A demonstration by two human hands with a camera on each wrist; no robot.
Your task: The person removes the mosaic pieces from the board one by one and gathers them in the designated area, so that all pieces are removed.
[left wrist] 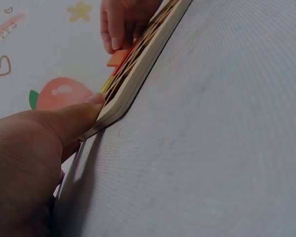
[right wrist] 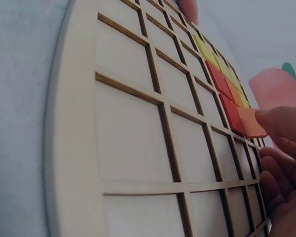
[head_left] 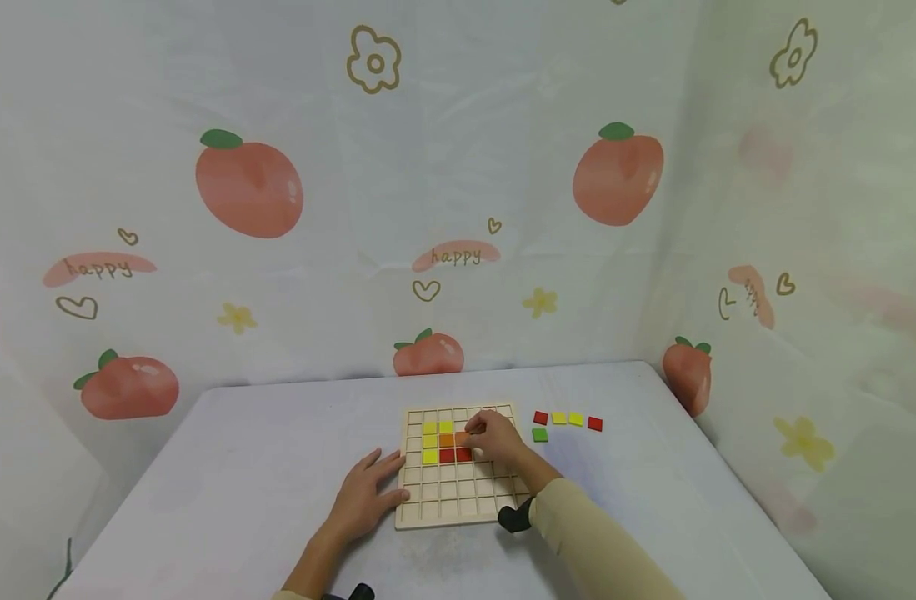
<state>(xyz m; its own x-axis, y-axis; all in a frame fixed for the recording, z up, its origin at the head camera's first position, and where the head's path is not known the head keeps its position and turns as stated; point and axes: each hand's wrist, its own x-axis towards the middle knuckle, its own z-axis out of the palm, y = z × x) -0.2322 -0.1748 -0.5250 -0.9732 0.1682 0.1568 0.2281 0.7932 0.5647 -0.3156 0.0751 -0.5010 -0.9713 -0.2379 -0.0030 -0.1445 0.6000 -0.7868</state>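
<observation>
A wooden grid board [head_left: 458,500] [left wrist: 138,74] [right wrist: 133,138] lies on the table, with yellow tiles [head_left: 430,442], an orange tile [head_left: 446,440] and red tiles [head_left: 455,455] [right wrist: 226,101] set in its upper cells. My right hand [head_left: 495,437] pinches another orange tile [head_left: 462,437] [right wrist: 251,123] [left wrist: 118,58] just above a cell beside the seated orange one. My left hand [head_left: 367,492] lies flat on the table, fingers straight, the fingertips [left wrist: 91,106] touching the board's left edge.
Loose tiles lie in a row right of the board: red [head_left: 540,417], yellow [head_left: 567,418], red [head_left: 595,423], and a green one [head_left: 539,434] below. The white table [head_left: 653,500] is backed by a peach-printed cloth [head_left: 247,183] on the rear and right.
</observation>
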